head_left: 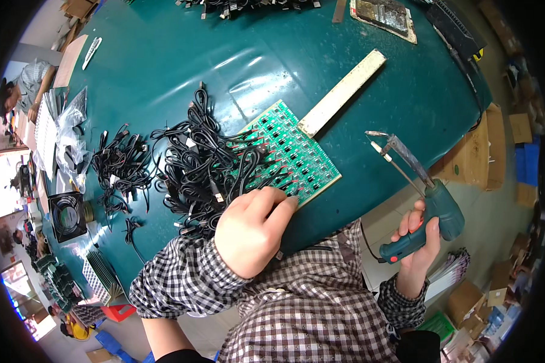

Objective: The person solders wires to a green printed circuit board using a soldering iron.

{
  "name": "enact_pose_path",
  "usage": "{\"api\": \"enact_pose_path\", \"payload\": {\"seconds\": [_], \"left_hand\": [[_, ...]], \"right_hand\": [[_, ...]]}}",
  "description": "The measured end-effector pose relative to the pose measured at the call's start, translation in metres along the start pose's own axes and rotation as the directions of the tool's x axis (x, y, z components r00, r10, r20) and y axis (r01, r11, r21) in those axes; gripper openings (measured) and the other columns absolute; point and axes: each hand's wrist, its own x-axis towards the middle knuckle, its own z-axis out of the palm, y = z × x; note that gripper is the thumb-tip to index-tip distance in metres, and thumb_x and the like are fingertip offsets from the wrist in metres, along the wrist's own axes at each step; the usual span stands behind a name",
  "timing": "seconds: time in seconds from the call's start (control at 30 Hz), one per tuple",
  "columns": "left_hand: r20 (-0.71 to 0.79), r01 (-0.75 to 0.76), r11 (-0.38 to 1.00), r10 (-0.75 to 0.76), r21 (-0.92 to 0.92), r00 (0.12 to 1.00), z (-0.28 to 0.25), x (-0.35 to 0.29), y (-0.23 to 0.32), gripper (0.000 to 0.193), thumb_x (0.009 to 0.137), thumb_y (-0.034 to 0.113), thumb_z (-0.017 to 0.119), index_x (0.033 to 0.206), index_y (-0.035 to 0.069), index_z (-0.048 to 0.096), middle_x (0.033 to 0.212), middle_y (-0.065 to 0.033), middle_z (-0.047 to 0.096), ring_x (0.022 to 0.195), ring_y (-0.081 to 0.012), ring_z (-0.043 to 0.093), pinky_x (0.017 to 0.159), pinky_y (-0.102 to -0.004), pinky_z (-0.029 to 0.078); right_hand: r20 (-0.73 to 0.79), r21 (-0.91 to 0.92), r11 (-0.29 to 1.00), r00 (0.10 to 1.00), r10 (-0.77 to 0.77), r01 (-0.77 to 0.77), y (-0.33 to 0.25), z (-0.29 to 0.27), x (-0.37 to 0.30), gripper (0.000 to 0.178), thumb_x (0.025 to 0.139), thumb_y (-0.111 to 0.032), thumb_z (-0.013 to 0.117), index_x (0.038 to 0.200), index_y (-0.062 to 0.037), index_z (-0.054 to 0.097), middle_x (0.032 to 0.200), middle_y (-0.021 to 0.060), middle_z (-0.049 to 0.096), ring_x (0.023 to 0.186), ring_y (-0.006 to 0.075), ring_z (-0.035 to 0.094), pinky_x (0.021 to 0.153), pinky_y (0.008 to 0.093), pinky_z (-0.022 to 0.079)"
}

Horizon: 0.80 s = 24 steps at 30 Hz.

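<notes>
My right hand (419, 239) grips the handle of a green soldering gun (445, 209), its tip raised in the air to the right of the board. A green circuit board panel (312, 162) of many small units lies on the table, with red and black wire ends along it. My left hand (248, 233) is closed at the panel's near edge, fingertips pressed together; what they pinch is hidden. A metal connector (278, 255) shows just below that hand. Black USB cables (191, 160) lie in a tangled heap over the panel's left side.
A pale bar (342, 94) touches the panel's far corner. More cables (122, 163) lie to the left, others at the far edge. A stained pad (384, 18) and black box (457, 27) stand far right. A small fan (68, 216) is at the left; a person (27, 91) sits beyond.
</notes>
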Motion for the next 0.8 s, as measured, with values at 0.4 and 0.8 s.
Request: {"api": "enact_pose_path", "payload": {"seconds": [0.4,0.8], "left_hand": [[0.199,-0.093,0.982,0.060,0.162,0.978,0.001,0.011,0.007,0.039,0.078,0.010,0.063,0.115,0.002,0.070,0.104,-0.0083,0.063,0.088,-0.0217,0.063,0.071,-0.0335,0.053],[0.149,-0.115,0.980,0.090,0.164,0.985,0.005,0.011,-0.001,0.038,0.077,0.009,0.065,0.114,0.002,0.069,0.102,-0.0080,0.063,0.085,-0.0213,0.065,0.071,-0.0337,0.053]], "right_hand": [[0.039,-0.080,0.996,0.999,0.036,-0.033,-0.006,0.006,-0.013,0.055,0.104,-0.044,0.054,0.128,0.0055,0.049,0.085,0.0038,0.051,0.075,0.0142,0.055,0.058,0.0303,0.061],[0.074,-0.093,0.994,0.995,0.063,-0.056,-0.009,-0.004,-0.028,0.056,0.097,-0.032,0.063,0.130,0.0120,0.053,0.094,0.0128,0.063,0.089,0.0290,0.068,0.061,0.0408,0.065]]}}
